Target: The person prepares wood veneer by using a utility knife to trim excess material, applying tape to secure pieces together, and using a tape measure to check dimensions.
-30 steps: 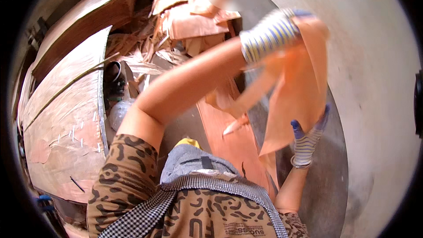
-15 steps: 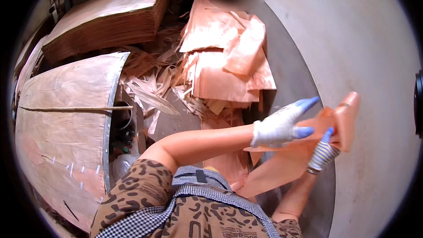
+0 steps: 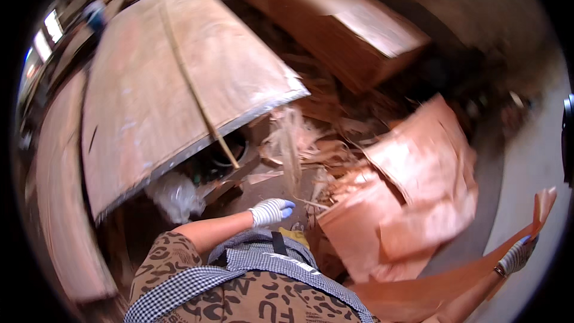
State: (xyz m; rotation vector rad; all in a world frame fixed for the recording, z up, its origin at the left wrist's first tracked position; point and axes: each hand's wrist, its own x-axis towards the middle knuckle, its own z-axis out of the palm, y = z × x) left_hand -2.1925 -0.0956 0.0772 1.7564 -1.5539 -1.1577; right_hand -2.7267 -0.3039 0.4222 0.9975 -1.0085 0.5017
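Note:
My right hand (image 3: 518, 255), in a striped glove with blue fingertips, is closed on a thin reddish-brown veneer sheet (image 3: 418, 293) at the far lower right. The sheet's narrow end (image 3: 543, 208) stands up above the fingers, while the rest trails back toward my body. In front of my waist is my left hand (image 3: 270, 211), gloved the same way. Its blue fingertips are slightly apart and I see nothing held in them. Right of it lies a stack of pinkish veneer sheets (image 3: 359, 227), with loose sheets (image 3: 427, 227) folded over its top.
A large pale board stack (image 3: 179, 78) fills the left, with a thin stick (image 3: 188, 81) across it. A clear plastic bag (image 3: 176, 196) sits below its edge. Veneer scraps (image 3: 293, 137) litter the middle. Behind them is a thick veneer pile (image 3: 323, 24); a pale wall (image 3: 532, 161) stands at right.
The view has swung left. My left hand has moved away from the held sheet to in front of my waist. The right hand still grips the sheet, now farther out to the right.

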